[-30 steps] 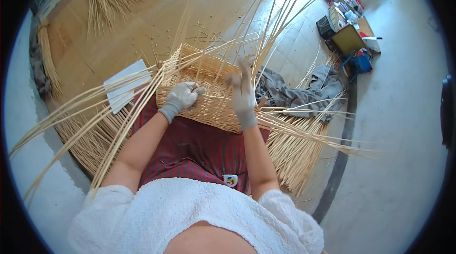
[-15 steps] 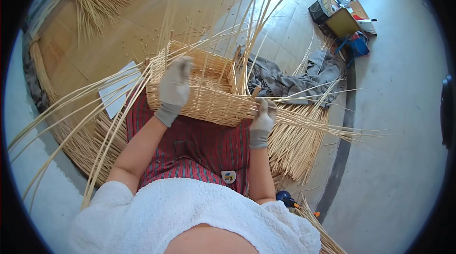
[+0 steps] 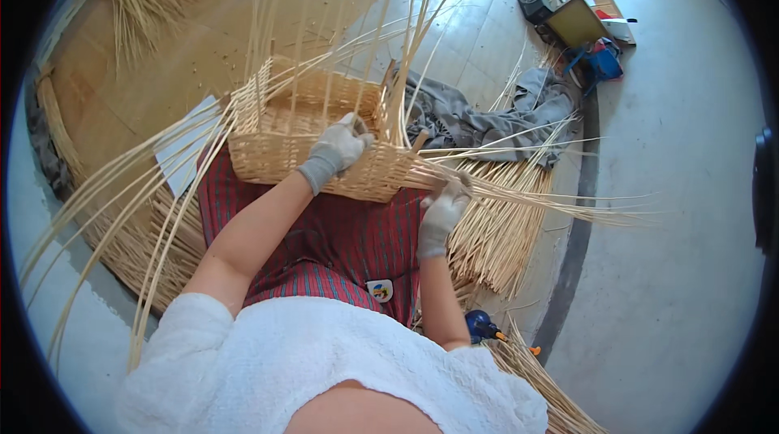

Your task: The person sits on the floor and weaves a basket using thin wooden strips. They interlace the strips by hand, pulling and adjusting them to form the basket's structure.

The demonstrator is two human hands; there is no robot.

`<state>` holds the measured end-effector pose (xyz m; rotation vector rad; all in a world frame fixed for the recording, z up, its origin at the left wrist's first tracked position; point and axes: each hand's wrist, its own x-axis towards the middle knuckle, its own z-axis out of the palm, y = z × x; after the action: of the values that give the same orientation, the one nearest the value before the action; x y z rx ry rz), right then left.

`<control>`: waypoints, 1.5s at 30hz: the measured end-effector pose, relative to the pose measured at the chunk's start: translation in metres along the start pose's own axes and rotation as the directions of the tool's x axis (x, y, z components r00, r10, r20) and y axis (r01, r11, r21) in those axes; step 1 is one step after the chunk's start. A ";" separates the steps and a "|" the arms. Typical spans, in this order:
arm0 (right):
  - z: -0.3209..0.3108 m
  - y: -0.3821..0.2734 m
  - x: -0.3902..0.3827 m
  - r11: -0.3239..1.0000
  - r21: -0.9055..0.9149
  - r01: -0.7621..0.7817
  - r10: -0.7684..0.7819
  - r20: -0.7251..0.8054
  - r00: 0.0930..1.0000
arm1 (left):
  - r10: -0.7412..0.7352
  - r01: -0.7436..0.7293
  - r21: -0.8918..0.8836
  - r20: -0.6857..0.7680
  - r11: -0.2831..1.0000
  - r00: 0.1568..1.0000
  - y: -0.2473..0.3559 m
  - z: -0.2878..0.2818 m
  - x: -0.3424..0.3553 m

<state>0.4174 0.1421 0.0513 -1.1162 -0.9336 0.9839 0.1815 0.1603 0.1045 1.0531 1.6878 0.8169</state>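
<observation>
The wicker basket (image 3: pixel 280 160) rests on the striped cloth (image 3: pixel 337 227), the left hand (image 3: pixel 337 146) closed on its near rim, the right hand (image 3: pixel 444 208) at strands (image 3: pixel 519 195) right of it, grip unclear.

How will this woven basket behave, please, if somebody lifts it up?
The woven basket is probably light for its size, because its walls are thin wickerwork. It should stay fairly stiff, as the walls stand upright. Its long strands may bend and sway, since they extend far past both sides.
</observation>
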 end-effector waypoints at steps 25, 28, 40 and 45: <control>0.323 0.063 -0.023 0.927 -0.104 -0.361 0.375 0.301 0.877 | 0.576 -0.312 0.559 -0.390 0.768 0.719 -0.156 -0.157 -0.064; 0.318 0.034 -0.020 0.869 0.143 -0.474 0.305 0.599 0.740 | 0.555 -0.162 0.746 -0.313 0.646 0.771 -0.138 -0.157 -0.071; 0.318 0.027 -0.024 0.772 0.004 -0.635 0.589 0.372 0.718 | 0.434 -0.072 0.694 -0.363 0.717 0.824 -0.140 -0.155 -0.081; 0.327 0.087 -0.003 0.813 0.105 -0.572 0.468 0.467 0.750 | 0.481 -0.087 0.766 -0.306 0.637 0.822 -0.152 -0.157 -0.071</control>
<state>0.0952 0.2416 0.0269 -0.9879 -0.8117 1.8200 0.0033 0.0260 0.0497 1.8369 2.4258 0.6342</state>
